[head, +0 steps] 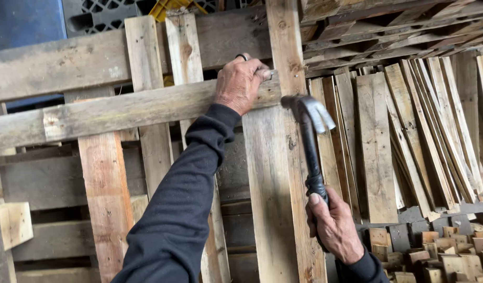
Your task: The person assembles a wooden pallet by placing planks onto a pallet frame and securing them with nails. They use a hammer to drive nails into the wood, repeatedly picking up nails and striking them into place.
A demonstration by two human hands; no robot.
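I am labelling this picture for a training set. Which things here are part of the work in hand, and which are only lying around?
In use:
- left hand, pressing on the horizontal plank
- right hand, gripping the hammer
- upright board beside the hammer head

Lying about:
- leaning planks
- small wooden blocks
- stacked pallets
- grey plastic crate

The left hand [242, 84] covers the end of the grey horizontal board [126, 111], and whatever its fingertips pinch against the upright plank [283, 173] is too small to tell. The right hand [335, 226] hides the lower handle of the claw hammer [310, 137]. The leaning slats [409, 141] overlap one another, and the wood offcuts [435, 254] run off the bottom edge.
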